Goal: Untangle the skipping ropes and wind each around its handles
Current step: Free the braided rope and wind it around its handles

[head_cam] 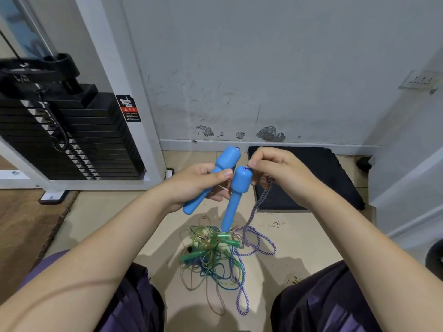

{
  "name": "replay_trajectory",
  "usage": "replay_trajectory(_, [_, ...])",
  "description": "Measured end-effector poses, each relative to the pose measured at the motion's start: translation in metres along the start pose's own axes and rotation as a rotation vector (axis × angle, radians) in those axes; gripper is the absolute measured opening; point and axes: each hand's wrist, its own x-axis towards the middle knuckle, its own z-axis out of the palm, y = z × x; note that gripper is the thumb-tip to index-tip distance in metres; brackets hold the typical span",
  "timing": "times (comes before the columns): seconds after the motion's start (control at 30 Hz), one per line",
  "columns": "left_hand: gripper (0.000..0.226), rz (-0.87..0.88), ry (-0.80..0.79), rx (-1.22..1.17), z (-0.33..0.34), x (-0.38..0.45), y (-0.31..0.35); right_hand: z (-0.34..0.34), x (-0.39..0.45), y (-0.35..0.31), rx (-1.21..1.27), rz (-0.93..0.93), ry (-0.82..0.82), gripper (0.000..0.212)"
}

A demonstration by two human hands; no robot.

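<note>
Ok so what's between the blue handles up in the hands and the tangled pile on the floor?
In the head view, only the purple rope hangs from the right hand beside the blue handles to the tangle; otherwise bare floor.

Even indoor light, fisheye-bent edges

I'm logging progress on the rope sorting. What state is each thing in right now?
Blue handles: both held up together in the left hand, unwound.
Purple-white rope: pinched by the right hand near a handle top, hanging to the floor, its lower loops loose.
Green-handled ropes: lying in a tangled pile on the floor.
Weight stack: plates resting down.
Black mat: lying flat by the wall.
</note>
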Motion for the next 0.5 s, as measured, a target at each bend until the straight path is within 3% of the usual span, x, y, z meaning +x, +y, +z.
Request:
replay_trajectory(0.17, [0.027,0.007,-0.127,-0.053,0.005,-0.004,0.001,0.004,0.002,0.004,0.132,0.009,0.003,0.013])
replay_trajectory(0.23, [0.022,0.015,-0.119,-0.050,0.005,-0.004,0.002,0.004,0.003,0.005,0.152,0.005,0.088,0.013])
replay_trajectory(0.37, [0.037,-0.006,-0.089,-0.022,0.003,-0.003,0.003,0.000,0.007,0.008,0.103,0.007,0.273,0.017])
replay_trajectory(0.5, [0.017,0.014,-0.117,-0.019,0.003,-0.004,0.001,-0.005,0.010,0.009,0.050,0.019,0.375,0.016])
